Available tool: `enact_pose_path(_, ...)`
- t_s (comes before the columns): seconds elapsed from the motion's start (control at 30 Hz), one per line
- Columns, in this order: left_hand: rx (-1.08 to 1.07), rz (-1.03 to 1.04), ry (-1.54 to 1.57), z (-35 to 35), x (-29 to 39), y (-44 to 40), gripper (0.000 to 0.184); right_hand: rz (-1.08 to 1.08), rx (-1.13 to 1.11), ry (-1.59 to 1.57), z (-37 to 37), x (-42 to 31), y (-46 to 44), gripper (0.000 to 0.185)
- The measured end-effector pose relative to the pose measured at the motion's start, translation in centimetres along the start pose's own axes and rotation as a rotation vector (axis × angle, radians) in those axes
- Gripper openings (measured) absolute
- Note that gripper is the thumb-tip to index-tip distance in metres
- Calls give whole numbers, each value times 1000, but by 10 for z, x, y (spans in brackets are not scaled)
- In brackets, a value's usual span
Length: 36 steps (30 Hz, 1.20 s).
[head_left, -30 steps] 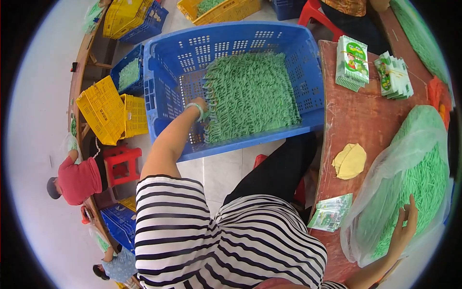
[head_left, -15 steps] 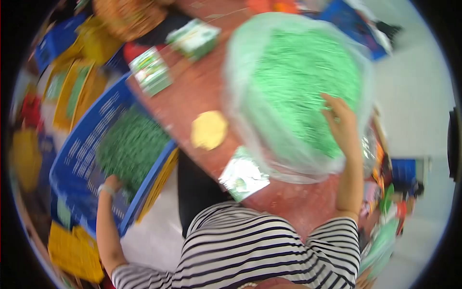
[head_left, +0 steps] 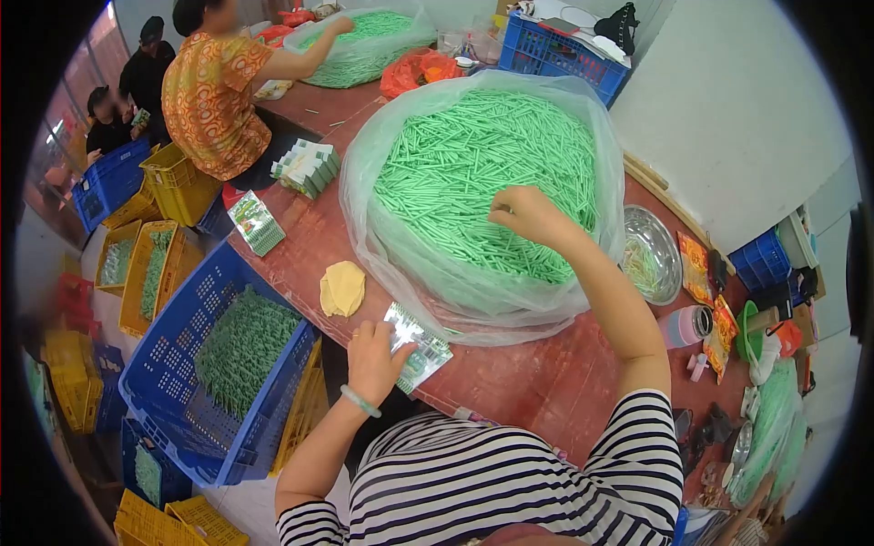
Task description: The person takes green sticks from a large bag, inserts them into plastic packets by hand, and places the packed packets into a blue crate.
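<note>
My left hand point(head_left: 375, 359), with a pale bangle at the wrist, rests on the left part of a stack of printed green-and-white packets point(head_left: 421, 350) at the table's near edge; its fingers are bent over them. Over the large clear bag point(head_left: 364, 214) of thin green sticks point(head_left: 482, 164) is my right hand point(head_left: 528, 214), fingers curled together. Whatever it may hold is too small to make out. A yellow cloth point(head_left: 342, 288) lies just beyond my left hand. The blue crate point(head_left: 173, 364), at the left below table level, contains many filled green packets point(head_left: 244, 350).
Two packet bundles point(head_left: 257, 223) point(head_left: 307, 167) lie on the red table point(head_left: 546, 382). A steel bowl point(head_left: 651, 255) and a pink-lidded bottle point(head_left: 685, 326) stand to the right. A person in an orange patterned shirt point(head_left: 214, 100) reaches into another bag. Yellow crates point(head_left: 168, 264) stand at left.
The view has swung toward the table. My left hand has left the blue crate and come onto the packets. My right hand's fingers, earlier apart, are now drawn together above the sticks.
</note>
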<state>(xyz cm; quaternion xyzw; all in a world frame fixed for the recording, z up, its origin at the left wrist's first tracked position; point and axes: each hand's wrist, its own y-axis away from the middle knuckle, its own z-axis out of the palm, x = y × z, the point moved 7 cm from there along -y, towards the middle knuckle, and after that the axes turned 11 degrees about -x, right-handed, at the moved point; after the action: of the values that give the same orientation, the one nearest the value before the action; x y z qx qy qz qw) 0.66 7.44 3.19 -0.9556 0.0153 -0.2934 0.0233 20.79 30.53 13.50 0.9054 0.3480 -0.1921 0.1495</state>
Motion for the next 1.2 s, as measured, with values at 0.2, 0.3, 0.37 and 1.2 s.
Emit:
enact_pose_path(0.2,-43,-31,7,17,-7,-3,33,45,-134,143,23,5,-29,32)
enact_pose_path(0.3,-25,-23,41,14,-7,-4,32,60,-198,139,24,5,-31,36)
enact_pose_path(0.37,-15,-19,60,10,-5,-1,31,47,-239,166,24,1,-31,33)
enact_pose_path(1.2,-56,-148,936,-3,-29,9,15,-165,-31,431,33,-21,-8,16)
